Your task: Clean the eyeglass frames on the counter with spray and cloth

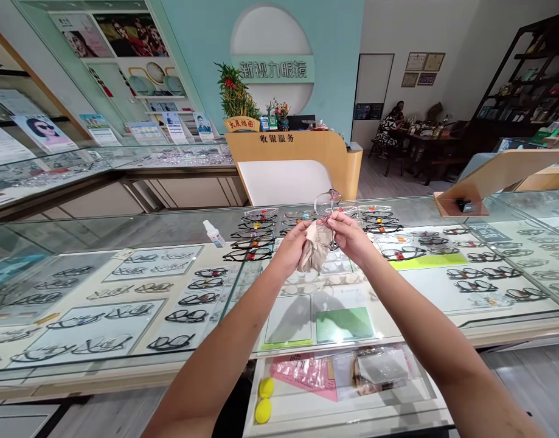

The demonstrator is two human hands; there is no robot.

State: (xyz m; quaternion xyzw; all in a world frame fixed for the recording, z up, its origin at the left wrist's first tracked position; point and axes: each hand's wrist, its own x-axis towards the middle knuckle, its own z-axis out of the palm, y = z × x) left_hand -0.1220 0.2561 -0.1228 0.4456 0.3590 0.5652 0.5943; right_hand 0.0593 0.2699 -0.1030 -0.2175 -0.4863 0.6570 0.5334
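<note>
A pair of glasses (325,203) is held up on end above the glass counter, one round lens at the top. Around its lower part, a crumpled beige cloth (314,252) is pinched in my left hand (290,249). My right hand (351,236) grips the frame near its middle with closed fingers. Part of the lower lens is hidden by the cloth and fingers. Behind and beside my hands, several rows of glasses (253,243) with coloured tags lie on the counter top. A white spray bottle (213,233) stands to the left of them.
The glass display counter (243,316) holds more glasses on both sides. Below my arms an open drawer (315,409) contains plastic packets and two yellow round cases (264,398). A wooden stand (461,204) is at right. Behind are a reception desk (288,152) and a seated person (389,131).
</note>
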